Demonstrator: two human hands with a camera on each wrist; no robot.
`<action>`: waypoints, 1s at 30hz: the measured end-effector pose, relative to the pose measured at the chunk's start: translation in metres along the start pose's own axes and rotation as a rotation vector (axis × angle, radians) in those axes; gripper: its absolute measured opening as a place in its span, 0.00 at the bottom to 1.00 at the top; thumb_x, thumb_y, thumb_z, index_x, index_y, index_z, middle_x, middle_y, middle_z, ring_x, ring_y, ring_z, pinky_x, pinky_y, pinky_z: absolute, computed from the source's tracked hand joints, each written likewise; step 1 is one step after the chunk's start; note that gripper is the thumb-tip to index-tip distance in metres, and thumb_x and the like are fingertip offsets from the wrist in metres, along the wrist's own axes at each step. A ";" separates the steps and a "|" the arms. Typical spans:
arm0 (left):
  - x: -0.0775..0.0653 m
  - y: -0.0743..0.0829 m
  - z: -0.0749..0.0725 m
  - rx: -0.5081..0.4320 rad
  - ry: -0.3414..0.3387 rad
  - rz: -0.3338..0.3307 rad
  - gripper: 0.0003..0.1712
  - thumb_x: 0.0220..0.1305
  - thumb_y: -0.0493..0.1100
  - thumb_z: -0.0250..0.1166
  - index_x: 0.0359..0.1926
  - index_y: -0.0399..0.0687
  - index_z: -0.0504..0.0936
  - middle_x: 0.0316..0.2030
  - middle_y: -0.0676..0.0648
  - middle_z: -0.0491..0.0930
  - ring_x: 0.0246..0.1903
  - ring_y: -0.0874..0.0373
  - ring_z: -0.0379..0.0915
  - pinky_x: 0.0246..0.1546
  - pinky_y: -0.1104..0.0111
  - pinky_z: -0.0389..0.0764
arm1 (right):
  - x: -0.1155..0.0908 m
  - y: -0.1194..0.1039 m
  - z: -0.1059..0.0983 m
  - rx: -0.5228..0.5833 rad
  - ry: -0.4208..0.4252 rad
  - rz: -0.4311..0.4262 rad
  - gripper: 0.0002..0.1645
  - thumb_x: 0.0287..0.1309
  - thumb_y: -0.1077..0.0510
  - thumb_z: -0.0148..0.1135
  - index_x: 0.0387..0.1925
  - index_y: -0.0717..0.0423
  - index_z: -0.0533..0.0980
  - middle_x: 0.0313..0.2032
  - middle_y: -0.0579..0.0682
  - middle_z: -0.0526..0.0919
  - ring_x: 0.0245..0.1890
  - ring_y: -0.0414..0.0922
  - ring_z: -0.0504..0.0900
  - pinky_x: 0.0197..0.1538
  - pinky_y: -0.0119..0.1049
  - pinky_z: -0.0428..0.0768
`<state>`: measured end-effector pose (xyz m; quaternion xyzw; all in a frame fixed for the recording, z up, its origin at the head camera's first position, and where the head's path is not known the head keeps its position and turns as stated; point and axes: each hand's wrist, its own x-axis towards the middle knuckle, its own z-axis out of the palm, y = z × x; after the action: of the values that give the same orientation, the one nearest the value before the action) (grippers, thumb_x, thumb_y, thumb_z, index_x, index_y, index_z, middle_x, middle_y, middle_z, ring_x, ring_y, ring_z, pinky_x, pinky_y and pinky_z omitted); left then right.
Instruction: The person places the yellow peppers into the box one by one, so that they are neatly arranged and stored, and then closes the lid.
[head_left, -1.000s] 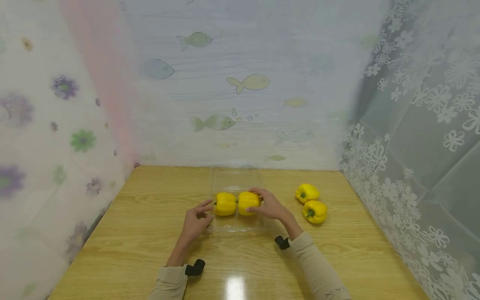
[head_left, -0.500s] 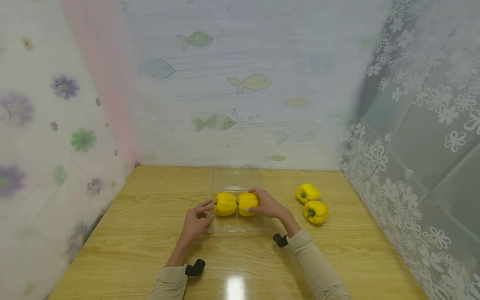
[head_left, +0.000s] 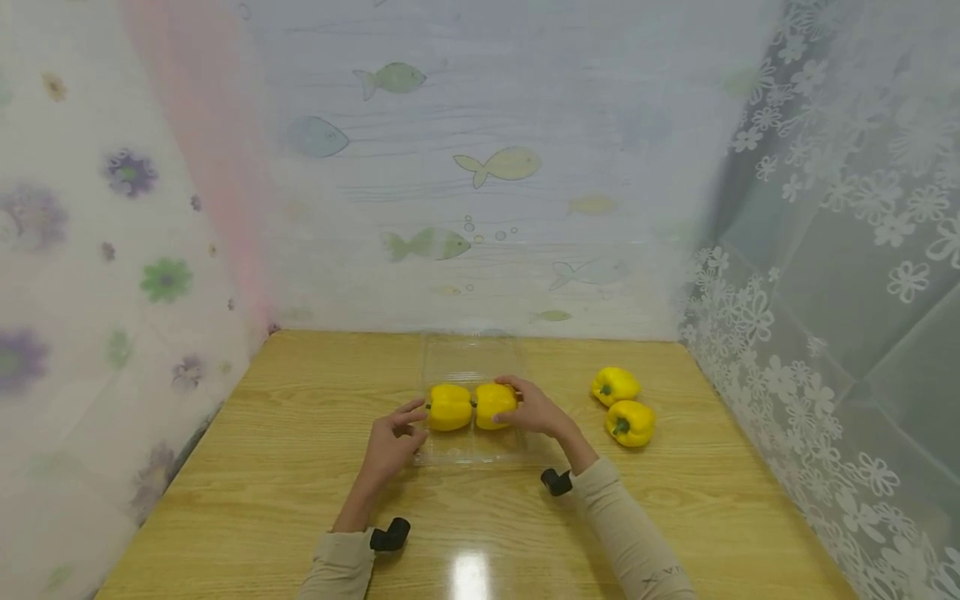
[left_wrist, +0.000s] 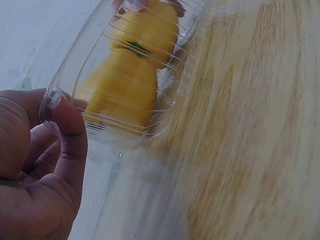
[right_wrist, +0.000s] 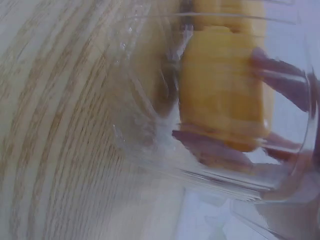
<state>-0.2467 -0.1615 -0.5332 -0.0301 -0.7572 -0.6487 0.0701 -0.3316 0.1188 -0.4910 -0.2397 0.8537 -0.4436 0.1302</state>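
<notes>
A clear plastic clamshell box (head_left: 442, 454) lies with its lid (head_left: 472, 354) folded back toward the wall. Two yellow bell peppers sit end to end in it, a left pepper (head_left: 450, 408) and a right pepper (head_left: 492, 406). My left hand (head_left: 392, 443) pinches the box's left rim (left_wrist: 49, 107) between thumb and fingers, as the left wrist view shows. From the right, my right hand (head_left: 536, 408) reaches inside and grips the right pepper, its fingers (right_wrist: 212, 150) seen through the clear wall in the right wrist view.
Two more yellow bell peppers, a rear one (head_left: 615, 386) and a front one (head_left: 630, 423), rest on the wooden table (head_left: 285, 467) to the right. A fish-patterned cloth (head_left: 480, 250) hangs behind the table, with patterned curtains at both sides.
My right hand has shifted slightly left with the right pepper, and the left pepper has edged left too. The left hand stays at the box's rim.
</notes>
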 end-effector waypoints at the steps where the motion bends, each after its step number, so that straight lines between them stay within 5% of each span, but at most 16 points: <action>1: 0.000 0.000 0.000 -0.001 -0.003 0.000 0.18 0.61 0.27 0.67 0.53 0.31 0.85 0.68 0.41 0.75 0.31 0.60 0.76 0.27 0.75 0.76 | 0.000 0.001 0.000 0.015 0.002 0.004 0.44 0.61 0.61 0.71 0.74 0.64 0.62 0.71 0.63 0.67 0.69 0.66 0.66 0.67 0.59 0.71; 7: -0.001 0.005 0.000 -0.010 -0.018 -0.013 0.19 0.62 0.26 0.66 0.55 0.28 0.83 0.69 0.39 0.73 0.32 0.59 0.76 0.27 0.76 0.74 | 0.000 0.003 0.000 0.053 0.002 0.004 0.43 0.61 0.61 0.70 0.74 0.63 0.62 0.72 0.63 0.65 0.70 0.66 0.65 0.67 0.58 0.71; 17: -0.013 0.041 -0.003 -0.003 -0.060 -0.028 0.19 0.63 0.26 0.65 0.55 0.23 0.81 0.69 0.35 0.71 0.34 0.54 0.77 0.28 0.76 0.76 | -0.003 0.002 0.003 0.075 0.047 0.021 0.42 0.64 0.59 0.68 0.74 0.65 0.61 0.74 0.64 0.63 0.71 0.67 0.63 0.68 0.59 0.69; 25: 0.001 0.006 0.001 -0.012 -0.023 -0.019 0.19 0.62 0.26 0.66 0.55 0.26 0.82 0.69 0.37 0.72 0.31 0.59 0.75 0.26 0.76 0.75 | -0.006 0.002 0.007 0.018 0.132 -0.022 0.40 0.64 0.58 0.69 0.72 0.66 0.64 0.72 0.65 0.66 0.71 0.65 0.64 0.69 0.61 0.67; 30: 0.003 -0.001 0.003 -0.010 -0.010 -0.007 0.19 0.62 0.28 0.67 0.55 0.29 0.84 0.68 0.40 0.74 0.31 0.60 0.75 0.26 0.75 0.76 | -0.007 0.001 0.009 -0.017 0.192 -0.066 0.38 0.63 0.58 0.70 0.71 0.63 0.67 0.71 0.66 0.65 0.71 0.64 0.63 0.69 0.64 0.66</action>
<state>-0.2505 -0.1591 -0.5345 -0.0308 -0.7545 -0.6525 0.0639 -0.3222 0.1164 -0.4969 -0.2253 0.8577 -0.4611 0.0310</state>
